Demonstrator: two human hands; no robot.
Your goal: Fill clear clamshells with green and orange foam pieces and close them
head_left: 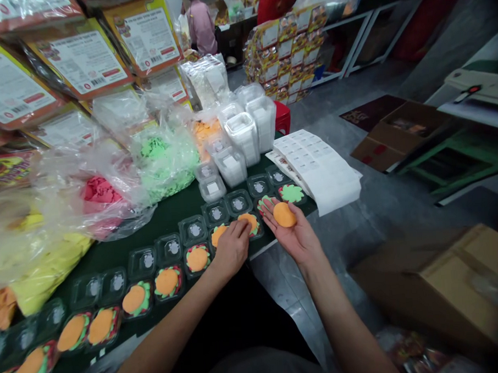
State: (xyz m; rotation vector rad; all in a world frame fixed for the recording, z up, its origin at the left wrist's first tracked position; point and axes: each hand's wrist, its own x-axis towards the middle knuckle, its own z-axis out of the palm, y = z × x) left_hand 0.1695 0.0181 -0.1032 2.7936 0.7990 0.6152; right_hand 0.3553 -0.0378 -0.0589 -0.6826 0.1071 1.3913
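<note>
While the right hand (294, 234) lies palm up with an orange disc (284, 214) resting loose on it, the left hand (232, 247) presses fingertips onto another disc in a tray.

At centre frame the left hand is palm down, fingers bent, touching the orange piece in a clear tray (250, 222) near the front edge of the dark green counter (168, 217); it pinches nothing that can be seen. A row of filled trays (134, 300) runs toward the lower left, each with an orange top over green and red layers. Just right of the open hand, one tray shows only a green piece (291, 193). Bags of green foam shapes (165, 162) and red foam shapes (98, 196) sit at left; label sheets (318, 169) lie at right.
</note>
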